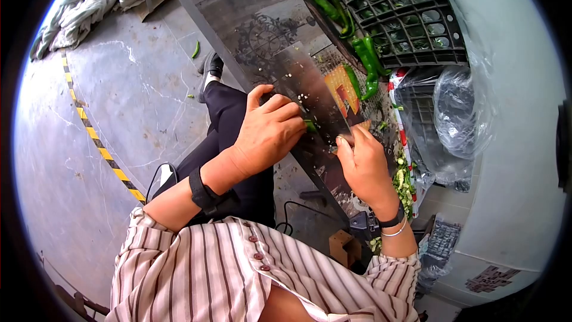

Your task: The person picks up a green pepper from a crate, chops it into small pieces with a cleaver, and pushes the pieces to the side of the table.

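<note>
My left hand (pixel 271 125) is curled at the edge of the dark table (pixel 208 24), with a green pepper piece (pixel 310 125) showing at its fingertips. Much of that piece is hidden under the fingers and the blade. My right hand (pixel 366 170) is closed on the handle of a wide-bladed knife (pixel 307 83), whose blade is slightly blurred and lies just beyond my left fingers. Beside the blade is an orange and yellow label (pixel 342 89). Small pale bits are scattered on and around the blade.
Whole green peppers (pixel 369 65) lie beside a black plastic crate (pixel 405 12) at the upper right. Chopped green pieces (pixel 405 188) are heaped along the table's right side, near clear plastic wrapping (pixel 456 113). Cloth (pixel 89 0) and striped tape (pixel 95 137) are on the floor at left.
</note>
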### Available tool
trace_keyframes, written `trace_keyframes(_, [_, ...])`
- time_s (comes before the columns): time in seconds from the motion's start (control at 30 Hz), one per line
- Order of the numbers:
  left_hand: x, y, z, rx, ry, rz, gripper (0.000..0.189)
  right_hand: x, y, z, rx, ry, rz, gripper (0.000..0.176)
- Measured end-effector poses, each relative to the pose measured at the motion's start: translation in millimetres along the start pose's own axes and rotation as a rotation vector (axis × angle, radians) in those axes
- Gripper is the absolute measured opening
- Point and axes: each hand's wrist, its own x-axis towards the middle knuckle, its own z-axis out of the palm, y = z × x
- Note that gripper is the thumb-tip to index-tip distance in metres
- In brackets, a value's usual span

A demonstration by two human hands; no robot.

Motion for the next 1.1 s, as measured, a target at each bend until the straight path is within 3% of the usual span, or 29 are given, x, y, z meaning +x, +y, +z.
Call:
trace_keyframes(0.4, [0,2,1,0.007,0.005,0.011,0.011,12,5,8,-0.058,-0.033,-0.011,0.018])
trace_keyframes(0.6, [1,0,1,-0.005,0.041,0.007,0.011,44,21,18,0.011,0.117,-0.185,0.019])
trace_keyframes(0.77, [1,0,2,0.030,0.014,0.006,0.011,19,9,2,0.055,0.071,-0.067,0.018])
trace_keyframes(1.1, [-1,0,3,-0.012,0.054,-0.010,0.012,5,-4,6,-0.025,-0.014,-0.040,0.018])
